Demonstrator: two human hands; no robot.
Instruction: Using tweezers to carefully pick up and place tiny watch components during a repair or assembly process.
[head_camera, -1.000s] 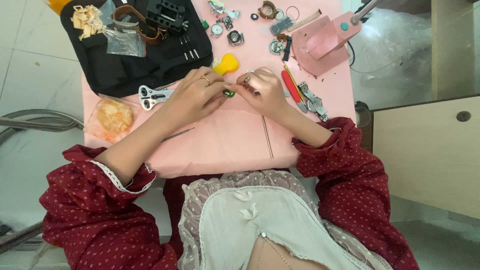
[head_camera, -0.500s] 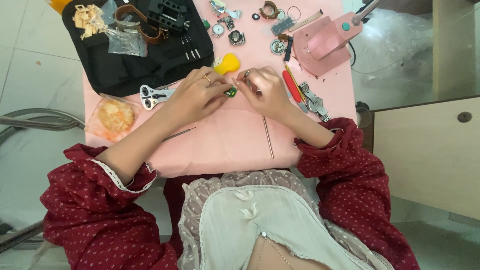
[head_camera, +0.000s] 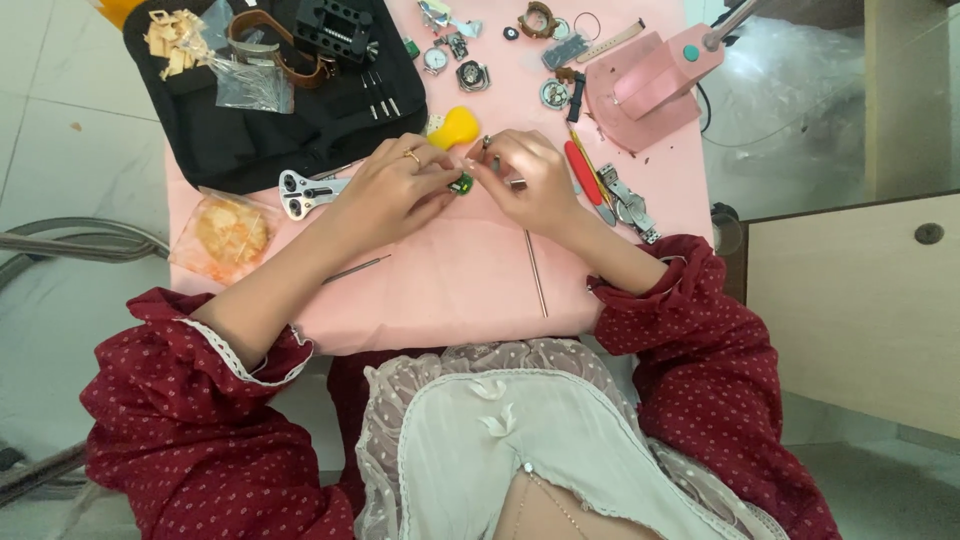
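Observation:
Both hands meet over the middle of a small pink table (head_camera: 450, 285). My left hand (head_camera: 395, 190), a ring on one finger, pinches a small green part (head_camera: 461, 184) between thumb and fingertips. My right hand (head_camera: 530, 180) is closed on a thin metal tool (head_camera: 516, 184) whose tip touches the green part. A yellow bulb-shaped object (head_camera: 455, 127) lies just beyond the fingers.
A black tool case (head_camera: 300, 100) with holders and plastic bags lies at the back left. A pink press (head_camera: 650, 85), watch parts, a red-handled tool (head_camera: 583, 172), a metal wrench (head_camera: 305, 192), a thin rod (head_camera: 536, 275) and an orange-filled bag (head_camera: 228, 235) surround the hands.
The hands stay together on the small green part, with only slight finger shifts. Nothing else on the table has moved.

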